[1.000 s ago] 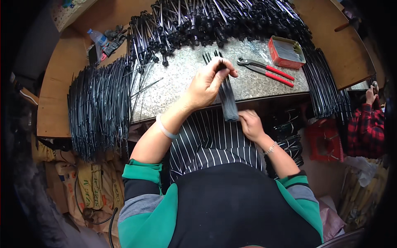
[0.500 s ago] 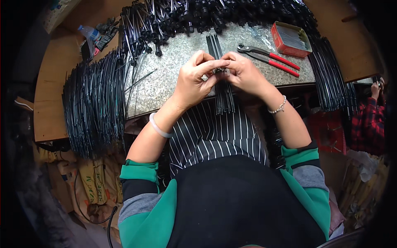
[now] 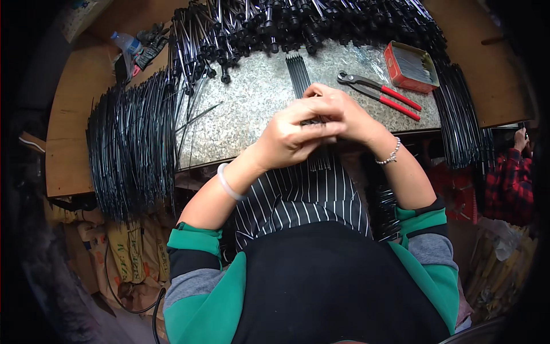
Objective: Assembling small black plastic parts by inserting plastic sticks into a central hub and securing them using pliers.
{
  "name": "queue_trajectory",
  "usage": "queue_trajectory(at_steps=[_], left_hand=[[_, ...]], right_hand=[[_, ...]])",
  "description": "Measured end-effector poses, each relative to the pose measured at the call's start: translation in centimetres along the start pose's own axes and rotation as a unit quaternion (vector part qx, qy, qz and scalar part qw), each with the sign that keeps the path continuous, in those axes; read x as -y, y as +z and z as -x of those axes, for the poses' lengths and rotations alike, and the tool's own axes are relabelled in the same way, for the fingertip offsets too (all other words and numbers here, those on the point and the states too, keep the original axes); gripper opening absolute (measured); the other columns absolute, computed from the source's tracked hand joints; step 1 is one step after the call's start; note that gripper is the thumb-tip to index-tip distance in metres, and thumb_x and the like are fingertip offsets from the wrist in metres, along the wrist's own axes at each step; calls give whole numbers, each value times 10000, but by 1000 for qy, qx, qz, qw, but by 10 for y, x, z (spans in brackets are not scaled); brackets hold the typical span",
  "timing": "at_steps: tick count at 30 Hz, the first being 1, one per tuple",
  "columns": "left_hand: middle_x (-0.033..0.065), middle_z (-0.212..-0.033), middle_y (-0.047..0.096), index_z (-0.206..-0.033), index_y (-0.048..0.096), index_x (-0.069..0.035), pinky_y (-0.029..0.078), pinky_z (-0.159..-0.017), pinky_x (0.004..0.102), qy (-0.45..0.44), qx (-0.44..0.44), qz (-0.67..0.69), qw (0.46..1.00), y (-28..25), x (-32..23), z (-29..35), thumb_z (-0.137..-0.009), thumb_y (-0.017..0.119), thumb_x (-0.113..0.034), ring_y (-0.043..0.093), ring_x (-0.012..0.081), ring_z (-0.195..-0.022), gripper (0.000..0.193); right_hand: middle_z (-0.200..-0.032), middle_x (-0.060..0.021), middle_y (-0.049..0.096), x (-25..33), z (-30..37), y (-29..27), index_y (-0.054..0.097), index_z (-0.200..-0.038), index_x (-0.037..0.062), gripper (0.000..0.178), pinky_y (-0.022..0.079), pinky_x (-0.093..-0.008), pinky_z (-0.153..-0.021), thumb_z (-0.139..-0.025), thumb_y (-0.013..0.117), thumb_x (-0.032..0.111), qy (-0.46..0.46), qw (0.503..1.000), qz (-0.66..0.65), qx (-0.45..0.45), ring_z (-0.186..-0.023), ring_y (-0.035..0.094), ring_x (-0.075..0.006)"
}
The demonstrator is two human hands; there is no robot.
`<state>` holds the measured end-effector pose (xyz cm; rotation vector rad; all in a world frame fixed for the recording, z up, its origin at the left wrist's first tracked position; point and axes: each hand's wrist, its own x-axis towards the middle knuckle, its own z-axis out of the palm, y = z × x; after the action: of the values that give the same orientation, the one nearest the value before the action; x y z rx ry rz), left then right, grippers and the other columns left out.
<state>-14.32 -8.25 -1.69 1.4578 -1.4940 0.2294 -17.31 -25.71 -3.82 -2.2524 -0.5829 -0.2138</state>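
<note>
Near the centre of the frame, a bundle of black rods [image 3: 297, 74] slants from its pointed ends over the counter [image 3: 229, 123] down to its lower ends in front of the striped apron [image 3: 303, 198]. Two bare hands meet at its middle. The right hand [image 3: 356, 117] is curled around the bundle with its fingers closed on it, partly covered by the other hand. The left hand [image 3: 293, 133] crosses in front, thumb and forefinger stretched to the right with a narrow gap between them; whether they pinch anything cannot be told, as they are a little blurred and overlap the right hand. A pale bangle [image 3: 227, 182] circles the left wrist, and a beaded bracelet [image 3: 394, 152] the right.

To the right of the bundle, pincers [image 3: 379, 94] with red handles lie on the counter, just beside a red tin [image 3: 413, 85] filled with thin, pale pieces. Along the upper edge of the frame spreads a heap of capped rods [image 3: 298, 23]. At left, a thick pile of thin black rods [image 3: 132, 143] hangs over the counter's front edge, while a smaller stack of rods [image 3: 458, 114] hangs over it at right. A plastic bottle [image 3: 127, 42] and dark gloves [image 3: 150, 49] lie at upper left. Sacks [image 3: 133, 252] stand at lower left. At the far right, a co-worker's checked red-and-black sleeve [image 3: 509, 186] shows.
</note>
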Motion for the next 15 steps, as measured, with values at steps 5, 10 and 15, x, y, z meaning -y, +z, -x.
queue_trajectory(at_steps=[5,10,15], left_hand=[[114,-1031,616,-1060,635,-81,510,-777,322,-9,10,-39,999,4,4,-1,-608,492,169,619,258,-892,536],[125,-1074,608,-1023,653,-80,518,-795,317,0,7,-31,999,12,11,-2,-603,503,168,614,264,-943,511],[115,-1030,627,-997,670,-93,522,-784,307,-32,-9,-35,999,12,8,0,-599,526,158,626,246,-910,492]], right_hand=[[-917,-115,603,3,17,-78,614,-992,-5,247,478,-281,-737,-768,620,98,154,980,14,-125,-825,607,-206],[-815,-98,617,-71,40,-159,643,-911,6,186,475,-289,-712,-763,631,118,266,912,269,-160,-782,599,-195],[-830,-97,611,-83,44,-163,638,-853,18,154,470,-316,-712,-781,615,151,212,911,349,-65,-781,584,-218]])
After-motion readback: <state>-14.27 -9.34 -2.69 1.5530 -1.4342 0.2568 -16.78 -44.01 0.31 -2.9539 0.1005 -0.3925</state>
